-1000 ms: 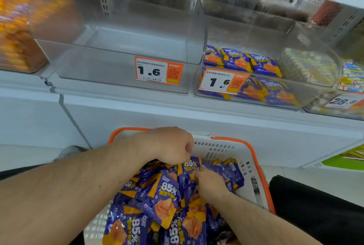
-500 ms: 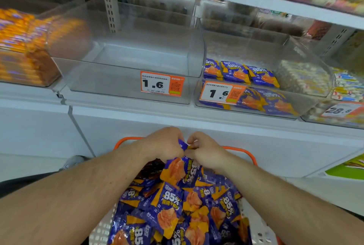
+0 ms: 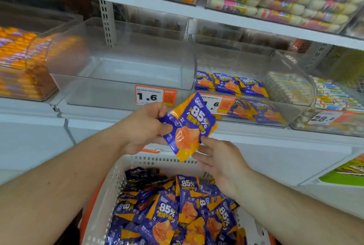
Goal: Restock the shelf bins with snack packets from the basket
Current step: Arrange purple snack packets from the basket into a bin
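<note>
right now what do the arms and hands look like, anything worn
Both forearms are bare right to the bottom frame edge: no sleeves, gloves, watch or bands in view. The left hand and right hand show no rings on the visible fingers.

White shelving, perforated upright, orange price tags

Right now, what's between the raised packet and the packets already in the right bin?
Head view: the clear front wall of the right bin, carrying an orange 1.6 price tag. The raised packet, gripped by the left hand, overlaps that tag's left edge.
</note>
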`<state>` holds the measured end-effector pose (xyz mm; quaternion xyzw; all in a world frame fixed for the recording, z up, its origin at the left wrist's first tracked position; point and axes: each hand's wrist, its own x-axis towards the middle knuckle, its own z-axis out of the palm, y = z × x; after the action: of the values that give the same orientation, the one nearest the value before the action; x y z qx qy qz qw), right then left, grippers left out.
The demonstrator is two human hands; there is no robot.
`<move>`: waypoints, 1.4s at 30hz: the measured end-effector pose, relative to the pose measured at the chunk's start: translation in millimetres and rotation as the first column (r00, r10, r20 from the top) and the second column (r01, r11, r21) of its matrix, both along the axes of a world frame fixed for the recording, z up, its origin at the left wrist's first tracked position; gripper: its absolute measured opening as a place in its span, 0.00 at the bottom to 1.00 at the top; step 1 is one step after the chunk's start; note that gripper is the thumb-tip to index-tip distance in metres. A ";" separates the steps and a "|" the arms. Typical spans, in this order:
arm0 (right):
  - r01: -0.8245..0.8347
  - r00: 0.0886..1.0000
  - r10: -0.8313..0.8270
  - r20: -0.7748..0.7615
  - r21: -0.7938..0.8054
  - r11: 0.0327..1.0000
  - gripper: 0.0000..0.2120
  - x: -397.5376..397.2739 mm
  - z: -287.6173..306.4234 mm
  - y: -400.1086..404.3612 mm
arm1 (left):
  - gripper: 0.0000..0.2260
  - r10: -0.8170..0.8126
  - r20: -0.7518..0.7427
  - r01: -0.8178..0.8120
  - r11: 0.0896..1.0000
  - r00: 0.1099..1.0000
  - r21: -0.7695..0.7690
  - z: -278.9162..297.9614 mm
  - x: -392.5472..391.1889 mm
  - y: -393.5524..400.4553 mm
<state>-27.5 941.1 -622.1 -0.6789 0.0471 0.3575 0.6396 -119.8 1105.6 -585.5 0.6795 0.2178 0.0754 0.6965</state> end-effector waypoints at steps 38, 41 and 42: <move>-0.087 0.212 0.975 0.070 -0.992 0.090 0.20 192.4 52.6 109.2 | 0.40 0.171 0.095 -0.102 0.036 0.981 0.994 -45.4 78.2 -13.5; 0.036 0.344 0.906 0.245 -0.968 0.248 0.25 189.4 53.5 104.7 | 0.39 0.164 0.145 -0.156 0.056 0.976 0.986 -46.1 73.4 -23.7; 0.124 0.357 0.855 0.376 -0.926 0.355 0.24 184.9 56.4 100.1 | 0.38 0.141 0.172 -0.182 0.059 0.975 0.982 -49.5 71.2 -28.5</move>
<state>157.4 1041.2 -565.7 -0.9535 -0.2963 0.0539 0.0087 -48.6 1077.1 -634.9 0.9405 0.1724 0.2899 0.0416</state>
